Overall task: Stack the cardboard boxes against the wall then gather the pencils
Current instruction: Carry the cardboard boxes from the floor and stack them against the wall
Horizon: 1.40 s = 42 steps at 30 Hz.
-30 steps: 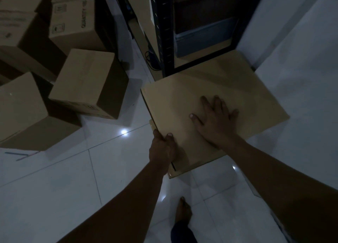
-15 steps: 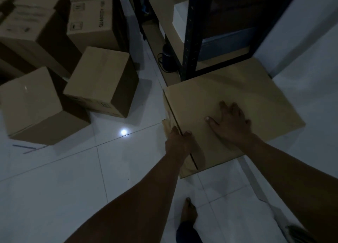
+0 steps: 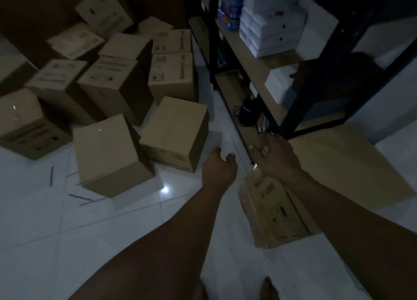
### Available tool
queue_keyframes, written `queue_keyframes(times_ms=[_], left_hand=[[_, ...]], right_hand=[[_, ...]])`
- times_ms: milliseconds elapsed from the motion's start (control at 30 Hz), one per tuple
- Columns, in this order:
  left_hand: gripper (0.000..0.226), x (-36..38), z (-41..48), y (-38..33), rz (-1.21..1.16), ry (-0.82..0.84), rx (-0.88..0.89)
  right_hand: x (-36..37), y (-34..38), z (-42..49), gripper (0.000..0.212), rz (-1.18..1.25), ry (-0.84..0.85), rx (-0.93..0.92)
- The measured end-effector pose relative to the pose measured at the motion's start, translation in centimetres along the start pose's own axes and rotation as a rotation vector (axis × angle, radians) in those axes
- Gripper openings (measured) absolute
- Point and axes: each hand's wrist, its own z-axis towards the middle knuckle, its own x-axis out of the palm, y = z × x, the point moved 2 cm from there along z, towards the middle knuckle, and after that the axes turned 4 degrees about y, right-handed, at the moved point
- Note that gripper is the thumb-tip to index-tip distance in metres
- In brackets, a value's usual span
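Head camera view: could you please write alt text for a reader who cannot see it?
Two bare hands, the left hand and right hand, reach out empty over a dim white-tiled floor, near a large cardboard box by the shelving. Loose cardboard boxes crowd the left, with pencils lying near them.

Head-worn wide-angle camera, sole view: looks forward and steeply down along both forearms, close on the left hand and right hand at mid-frame, taking in the tiled floor below, cardboard boxes to the left and a shelving rack at upper right.
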Motion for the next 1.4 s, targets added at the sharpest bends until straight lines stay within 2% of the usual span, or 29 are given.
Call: queue_keyframes(times_ms=[33, 133, 200, 367, 467, 567, 767, 867, 1167, 1400], left_hand=[[0.052, -1.9, -0.1, -0.1, 0.005, -0.022, 0.020], [0.047, -8.3, -0.4, -0.4, 0.003, -0.101, 0.050], [0.050, -12.4, -0.7, -0.3, -0.010, -0.148, 0.051], [0.054, -20.9, -1.9, 1.0, -0.033, -0.273, 0.020], [0.049, -25.2, -2.9, 2.3, -0.072, -0.349, 0.006], [0.049, -29.1, -3.4, 4.4, -0.119, -0.449, -0.032], [0.056, -35.0, -3.3, 7.5, -0.158, -0.582, -0.136], [0.056, -37.8, -2.5, 8.5, -0.136, -0.650, -0.181], [0.055, -43.8, 1.4, 10.2, -0.101, -0.690, -0.223], [0.054, -50.9, 6.5, 13.2, 0.017, -0.621, -0.200]], right_hand=[[0.3, 1.7, 0.3, 0.109, 0.000, -0.006, -0.029], [0.8, 8.3, 0.5, 0.093, -0.045, 0.000, -0.108], [1.1, 12.8, 0.4, 0.084, -0.069, 0.008, -0.148], [3.2, 22.4, 0.3, 0.078, -0.061, -0.014, -0.269], [5.0, 27.6, 0.1, 0.080, -0.079, 0.003, -0.322], [7.4, 32.2, 0.0, 0.071, -0.077, 0.064, -0.407], [11.6, 39.3, 0.8, 0.070, -0.104, 0.116, -0.551], [13.3, 42.7, 1.8, 0.061, -0.137, 0.146, -0.624], [17.6, 48.2, 5.3, 0.053, -0.163, 0.233, -0.657], [23.5, 52.5, 7.5, 0.064, -0.053, 0.228, -0.572]])
